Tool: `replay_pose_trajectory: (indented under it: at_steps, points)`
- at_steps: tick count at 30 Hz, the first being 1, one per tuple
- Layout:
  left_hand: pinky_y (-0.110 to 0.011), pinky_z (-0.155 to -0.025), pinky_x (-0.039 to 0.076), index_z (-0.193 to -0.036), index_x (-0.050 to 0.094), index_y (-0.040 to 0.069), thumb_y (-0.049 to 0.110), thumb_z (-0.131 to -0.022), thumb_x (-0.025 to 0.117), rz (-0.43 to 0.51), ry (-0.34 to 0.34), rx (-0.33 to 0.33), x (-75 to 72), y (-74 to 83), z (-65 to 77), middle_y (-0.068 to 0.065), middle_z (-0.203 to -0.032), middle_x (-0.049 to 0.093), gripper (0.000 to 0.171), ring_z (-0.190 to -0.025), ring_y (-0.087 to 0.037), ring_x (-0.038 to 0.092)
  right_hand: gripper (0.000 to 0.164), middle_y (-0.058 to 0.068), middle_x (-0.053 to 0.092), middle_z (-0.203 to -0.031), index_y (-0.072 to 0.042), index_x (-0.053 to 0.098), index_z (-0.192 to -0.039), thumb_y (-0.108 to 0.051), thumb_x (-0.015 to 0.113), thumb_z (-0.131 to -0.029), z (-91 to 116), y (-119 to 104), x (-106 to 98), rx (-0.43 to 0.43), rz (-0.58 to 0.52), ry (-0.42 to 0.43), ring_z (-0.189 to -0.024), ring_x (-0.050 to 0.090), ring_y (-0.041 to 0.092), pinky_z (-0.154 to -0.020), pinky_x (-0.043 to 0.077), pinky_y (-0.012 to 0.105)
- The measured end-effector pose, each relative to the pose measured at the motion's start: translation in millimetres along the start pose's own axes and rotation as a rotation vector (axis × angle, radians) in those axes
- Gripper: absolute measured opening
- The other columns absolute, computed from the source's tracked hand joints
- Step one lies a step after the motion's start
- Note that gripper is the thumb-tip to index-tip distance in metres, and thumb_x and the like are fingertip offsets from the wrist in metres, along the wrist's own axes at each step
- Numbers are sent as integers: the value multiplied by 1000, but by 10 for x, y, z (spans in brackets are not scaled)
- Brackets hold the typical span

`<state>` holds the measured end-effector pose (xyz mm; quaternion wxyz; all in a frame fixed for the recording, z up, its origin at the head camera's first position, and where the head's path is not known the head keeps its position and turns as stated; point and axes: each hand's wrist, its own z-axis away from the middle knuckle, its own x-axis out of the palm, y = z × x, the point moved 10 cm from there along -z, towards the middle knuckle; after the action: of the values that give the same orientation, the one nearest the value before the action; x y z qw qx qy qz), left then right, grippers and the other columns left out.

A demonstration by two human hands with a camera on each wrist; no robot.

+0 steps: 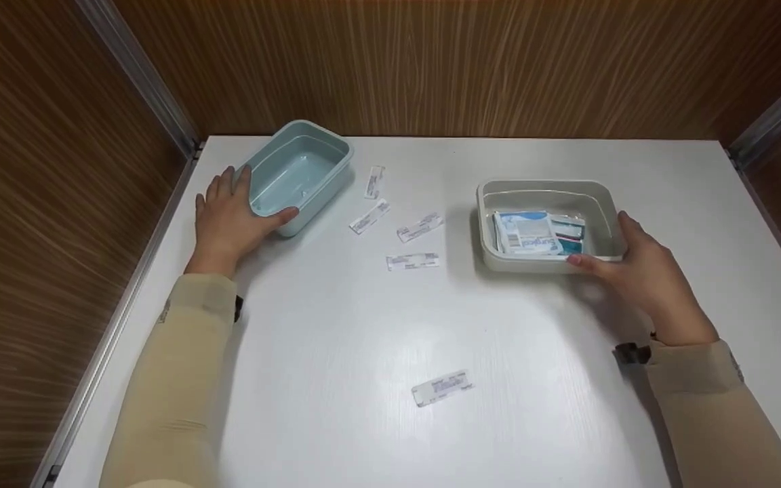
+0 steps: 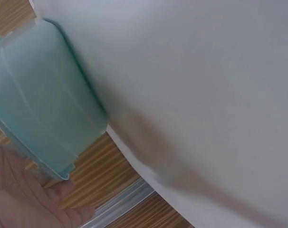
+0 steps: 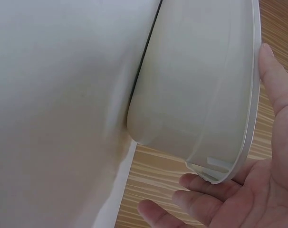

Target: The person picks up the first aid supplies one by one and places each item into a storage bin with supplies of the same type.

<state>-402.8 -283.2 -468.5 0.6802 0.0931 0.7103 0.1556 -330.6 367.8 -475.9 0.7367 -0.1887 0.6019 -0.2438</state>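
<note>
At the far left of the table, a light-blue plastic bin (image 1: pixel 323 193) stands at a slant, with nothing inside. My left hand (image 1: pixel 226 220) holds its near left end, thumb at the near corner and fingers spread along the left side. In the left wrist view that hand (image 2: pixel 27 197) lies at the rim of the bin (image 2: pixel 49 95). My right hand (image 1: pixel 645 271) grips the front right corner of a grey plastic bin (image 1: pixel 533 264), thumb over the front rim. Inside lie a white and blue packet (image 1: pixel 529 232) printed "Surgical" and a teal packet (image 1: pixel 570 234).
Between the bins, several small white printed paper-wrapped strips (image 1: pixel 412 261) lie scattered on the white table (image 1: pixel 336 339). Another strip (image 1: pixel 442 388) lies nearer the front. Wood-grain panels (image 1: pixel 431 68) wall the back and sides.
</note>
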Motion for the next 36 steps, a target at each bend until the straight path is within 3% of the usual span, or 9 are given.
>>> replay_pose_trajectory:
  at_steps: [8, 12, 15, 17, 20, 25, 29, 32, 36]
  points:
    - [-79, -138, 12, -182, 16, 10, 96, -87, 63, 18, 9, 2, 12, 43, 154, -29, -187, 16, 137, -174, -53, 17, 144, 30, 2, -188, -8, -6, -181, -80, 79, -91, 7, -27, -24, -15, -19, 11, -171, 13, 63, -130, 20, 86]
    - [-79, -137, 13, -182, 16, 9, 96, -87, 64, 29, 10, 9, 28, 62, 231, -29, -187, 16, 137, -174, -53, 18, 128, 22, 5, -191, -12, 4, -183, -66, 82, -97, 106, -154, -171, -78, -63, 149, -175, 12, 55, -135, 18, 79]
    - [-79, -137, 15, -182, 17, 8, 95, -87, 65, 27, 8, 11, 44, 63, 288, -29, -187, 17, 137, -173, -53, 18, 100, 17, 30, -187, -12, 33, -179, -34, 90, -100, 289, -409, -337, -255, -174, 371, -176, 26, 39, -142, 29, 56]
    - [-78, -137, 16, -182, 17, 7, 94, -87, 65, 23, 8, 8, 48, 52, 328, -29, -187, 18, 137, -173, -52, 19, 85, 17, 51, -176, -7, 52, -168, -9, 93, -94, 469, -625, -400, -427, -255, 502, -170, 42, 26, -138, 38, 36]
    - [-78, -135, 19, -181, 18, 5, 93, -87, 67, 19, 15, 6, 42, 44, 380, -29, -186, 20, 138, -172, -52, 21, 76, 17, 70, -155, 1, 67, -151, 15, 92, -81, 719, -916, -343, -668, -336, 573, -152, 59, 12, -123, 47, 19]
    - [-77, -135, 21, -180, 17, 0, 94, -84, 70, 32, 22, 12, 11, 78, 448, -30, -185, 24, 144, -171, -52, 25, 80, 10, 75, -144, 6, 71, -143, 18, 96, -68, 993, -1256, -34, -888, -348, 452, -138, 65, 2, -115, 52, 17]
    - [-76, -136, 22, -179, 15, -3, 93, -83, 72, 44, 18, 6, -7, 105, 508, -29, -185, 24, 148, -171, -51, 26, 79, 19, 74, -144, 7, 69, -145, 2, 101, -73, 1139, -1432, 174, -995, -329, 323, -142, 63, 6, -113, 52, 18]
    - [-76, -136, 23, -179, 14, -4, 91, -84, 73, 48, 20, 3, -17, 119, 564, -29, -185, 25, 147, -171, -51, 26, 84, 21, 72, -146, 3, 68, -150, -4, 103, -74, 1194, -1508, 301, -1005, -279, 252, -146, 60, 3, -115, 49, 15]
    - [-76, -135, 23, -179, 16, -4, 89, -85, 74, 49, 26, 0, -24, 114, 644, -30, -184, 25, 144, -170, -52, 27, 100, 17, 66, -158, -9, 62, -162, -11, 107, -73, 1196, -1521, 529, -919, -147, 146, -150, 58, 9, -122, 39, 9]
